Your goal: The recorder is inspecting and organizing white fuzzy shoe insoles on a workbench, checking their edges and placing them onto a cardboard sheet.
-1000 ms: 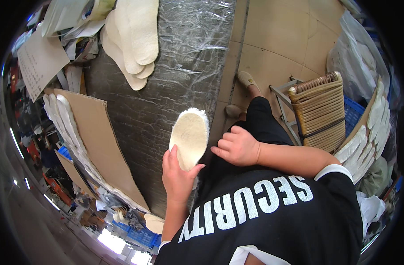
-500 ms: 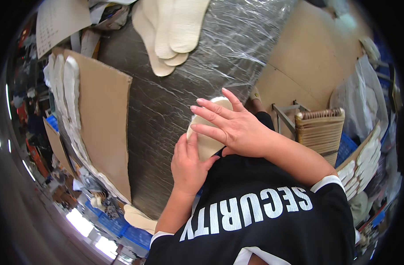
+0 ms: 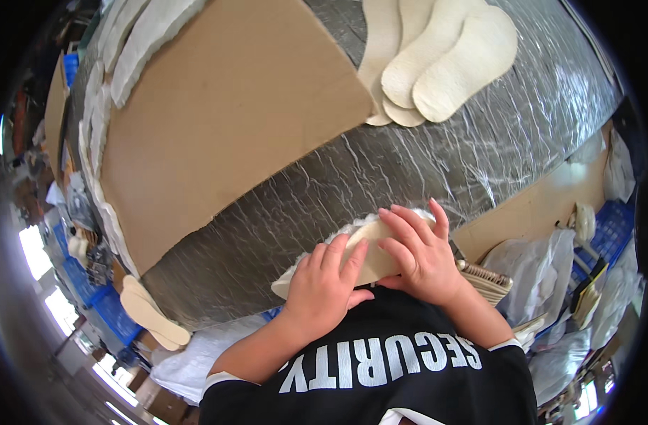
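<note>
A cream insole (image 3: 377,263) with a fluffy white edge lies crosswise at the near edge of the table, in front of my body. My left hand (image 3: 322,283) grips its left half, fingers on top and thumb at the near edge. On its right end rests my right hand (image 3: 426,262), fingers bent and somewhat apart over the far edge, thumb at the near side. The insole's underside is hidden. Several flat cream insoles (image 3: 465,64) overlap in a fan at the table's far side.
Dark, wrinkled plastic film covers the table (image 3: 302,191). A brown cardboard sheet (image 3: 232,106) lies on it, with fluffy white pieces (image 3: 154,42) along its left edge. More cream insoles (image 3: 150,312) sit at the left corner. Right of me are a woven seat (image 3: 486,280) and plastic bags (image 3: 532,265).
The view has swung left, showing more of the cardboard. The insole has turned from steeply slanted to nearly crosswise. My right hand's stretched fingers have bent onto its end; my left fingers now lie across it.
</note>
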The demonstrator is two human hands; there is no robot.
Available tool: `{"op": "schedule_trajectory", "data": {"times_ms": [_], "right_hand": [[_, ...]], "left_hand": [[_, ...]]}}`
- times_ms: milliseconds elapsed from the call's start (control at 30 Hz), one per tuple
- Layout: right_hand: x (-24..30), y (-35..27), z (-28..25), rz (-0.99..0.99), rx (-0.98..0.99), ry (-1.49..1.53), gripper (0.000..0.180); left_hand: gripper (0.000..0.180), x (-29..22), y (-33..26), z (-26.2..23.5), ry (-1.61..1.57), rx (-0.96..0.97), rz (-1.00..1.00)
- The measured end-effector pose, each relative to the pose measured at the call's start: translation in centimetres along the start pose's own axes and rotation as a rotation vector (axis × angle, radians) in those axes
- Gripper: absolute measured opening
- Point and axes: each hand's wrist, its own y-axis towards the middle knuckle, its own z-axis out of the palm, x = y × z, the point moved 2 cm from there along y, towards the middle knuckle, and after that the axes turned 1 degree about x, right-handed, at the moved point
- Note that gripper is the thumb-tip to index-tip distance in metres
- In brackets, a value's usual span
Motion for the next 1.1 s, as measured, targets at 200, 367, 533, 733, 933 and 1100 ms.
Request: {"op": "schedule_trajectory", "data": {"times_ms": [200, 367, 533, 733, 933, 1100], "right_hand": [[-0.1, -0.2, 0.2, -0.024, -0.003, -0.087, 0.05], [-0.5, 0.8, -0.8, -0.036, 0.099, -0.153, 0.062], [-0.4, 1.5, -1.2, 0.047, 0.157, -0.148, 0.079], [0.2, 2.1, -1.5, 0.092, 0.266, -0.189, 0.086], [0.6, 2.7, -1.8, 0.085, 0.341, -0.24, 0.086], [1.1, 3.9, -0.5, -0.168, 0.325, -0.21, 0.079]], "left_hand": [[0.03, 1.6, -0.9, -0.9, -0.279, -0.182, -0.136], [0.015, 2.9, 0.1, -0.9, -0.375, -0.202, -0.262], [0.012, 3.2, 0.7, -0.6, -0.368, -0.183, -0.294], [0.01, 3.3, 0.7, -0.6, -0.382, -0.189, -0.323], [0.011, 3.1, 0.9, -0.4, -0.356, -0.226, -0.331], [0.012, 2.8, 1.1, -0.3, -0.369, -0.261, -0.31]]}}
